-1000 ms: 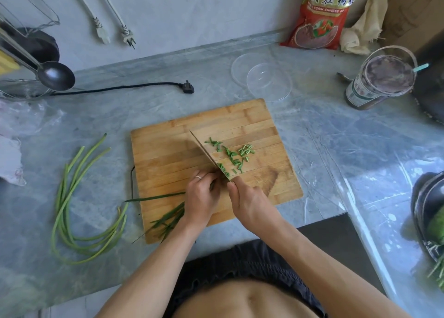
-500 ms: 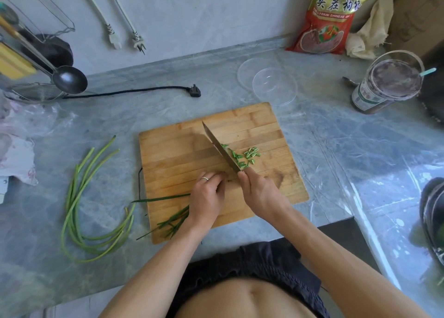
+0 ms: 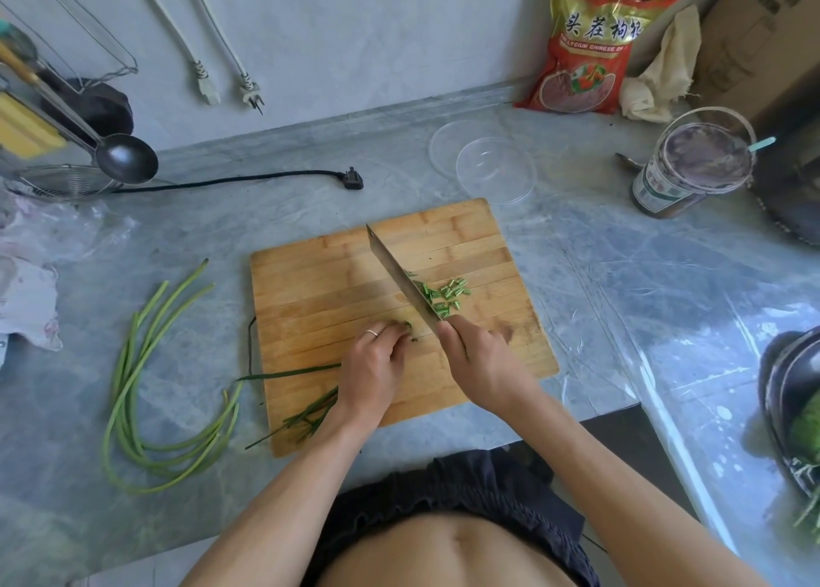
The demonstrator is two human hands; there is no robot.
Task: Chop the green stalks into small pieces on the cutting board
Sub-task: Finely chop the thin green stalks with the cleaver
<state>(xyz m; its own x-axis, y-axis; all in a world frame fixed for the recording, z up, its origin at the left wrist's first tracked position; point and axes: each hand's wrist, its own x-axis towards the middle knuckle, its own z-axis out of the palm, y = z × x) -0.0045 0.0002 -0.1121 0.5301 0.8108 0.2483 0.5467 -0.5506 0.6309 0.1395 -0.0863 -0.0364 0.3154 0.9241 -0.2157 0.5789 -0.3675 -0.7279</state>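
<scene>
A grey marbled bench [image 3: 310,213] carries a bamboo cutting board [image 3: 319,284] at its middle, set slightly askew. To the board's left lies a loose bundle of uncut green stalks [image 3: 133,391] – long, thin and curved, looping round at the near end. A red printed bag [image 3: 590,53] leans on the far wall, with a clear plastic lid [image 3: 494,170] on the bench in front of it and a jar [image 3: 685,164] to the right. A steel ladle [image 3: 126,159] hangs over the far left.

On the board, the right hand [image 3: 481,364] is wrapped round the handle of a cleaver [image 3: 399,275], blade running far-left, edge on the wood. Right of the blade sits a small heap of cut pieces [image 3: 448,295] – short, bright green cylinders. The left hand [image 3: 372,367], a ring on one finger, presses curled fingers down on a few stalks [image 3: 310,413], whose dark thin ends trail off the board's near-left corner; their cut ends peek out at the fingertips, just beside the blade.
</scene>
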